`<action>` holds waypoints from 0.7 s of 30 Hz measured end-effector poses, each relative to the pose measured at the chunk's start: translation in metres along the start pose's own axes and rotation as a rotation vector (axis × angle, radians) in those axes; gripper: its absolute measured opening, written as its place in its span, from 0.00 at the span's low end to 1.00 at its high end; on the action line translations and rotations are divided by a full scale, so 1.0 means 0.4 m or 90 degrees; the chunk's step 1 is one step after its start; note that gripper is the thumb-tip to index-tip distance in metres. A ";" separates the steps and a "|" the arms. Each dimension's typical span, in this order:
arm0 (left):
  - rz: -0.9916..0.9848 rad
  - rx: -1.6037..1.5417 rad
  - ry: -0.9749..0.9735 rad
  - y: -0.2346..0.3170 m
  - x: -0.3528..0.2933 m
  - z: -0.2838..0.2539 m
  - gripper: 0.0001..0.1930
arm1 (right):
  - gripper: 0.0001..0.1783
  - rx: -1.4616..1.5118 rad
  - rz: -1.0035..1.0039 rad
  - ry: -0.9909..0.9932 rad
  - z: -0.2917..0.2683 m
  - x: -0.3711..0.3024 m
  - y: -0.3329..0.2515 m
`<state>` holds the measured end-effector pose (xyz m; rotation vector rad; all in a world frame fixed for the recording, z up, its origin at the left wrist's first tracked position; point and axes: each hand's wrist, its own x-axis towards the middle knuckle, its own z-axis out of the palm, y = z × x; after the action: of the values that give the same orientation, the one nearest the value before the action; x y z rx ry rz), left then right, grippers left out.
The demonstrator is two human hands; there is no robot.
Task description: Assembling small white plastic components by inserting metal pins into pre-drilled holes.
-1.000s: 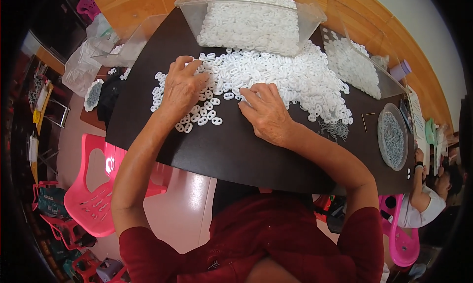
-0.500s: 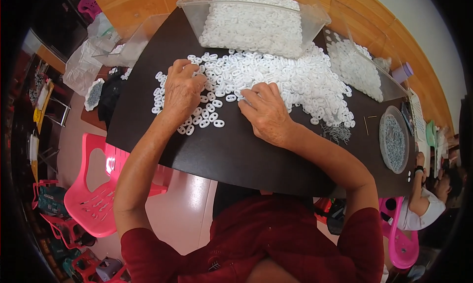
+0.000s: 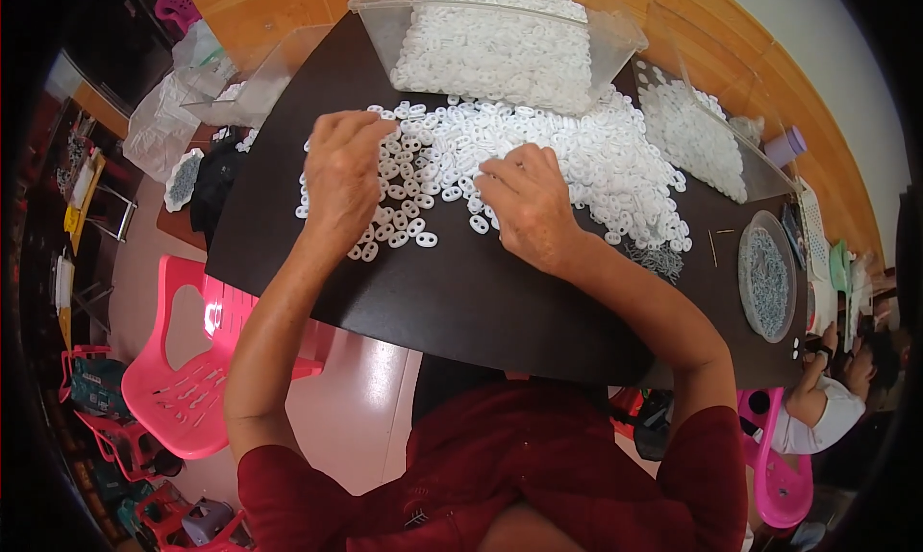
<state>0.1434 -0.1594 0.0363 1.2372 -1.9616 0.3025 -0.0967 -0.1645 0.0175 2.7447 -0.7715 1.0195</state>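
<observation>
Many small white plastic pieces, each oval with two holes, lie in a loose heap (image 3: 615, 167) on the dark table. My left hand (image 3: 343, 177) is over a thinner scatter of these pieces (image 3: 399, 211) left of the heap. Its fingers are bent to the right and closed together; whatever they may hold is hidden. At the heap's near edge is my right hand (image 3: 529, 211), with curled fingers close together and tips by the white pieces. What is between those fingertips cannot be made out. One white piece (image 3: 479, 224) lies just beside this hand.
A clear bin (image 3: 615, 37) full of white pieces stands behind the heap, a second tilted bin (image 3: 760, 153) to its right. Small grey parts (image 3: 657, 261) lie near my right forearm; more fill a round tray (image 3: 745, 273). A pink chair (image 3: 173, 379) is left; another person (image 3: 827, 403) sits right.
My left hand has shifted slightly left. My right hand has moved a little right and nearer to me, and white pieces now show beside its fingers.
</observation>
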 end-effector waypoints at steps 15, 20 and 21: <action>-0.015 0.026 -0.059 0.078 -0.188 -0.105 0.22 | 0.07 -0.025 -0.071 -0.074 0.118 0.118 0.019; -0.006 -0.003 -0.095 0.081 -0.199 -0.093 0.23 | 0.07 -0.031 -0.070 -0.079 0.106 0.109 0.027; 0.001 0.000 -0.093 0.080 -0.199 -0.090 0.23 | 0.07 -0.034 -0.067 -0.083 0.101 0.106 0.028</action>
<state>0.1517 -0.0706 0.0094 1.2904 -2.0861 0.2180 -0.0515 -0.2030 0.0128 2.7955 -0.6520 0.7947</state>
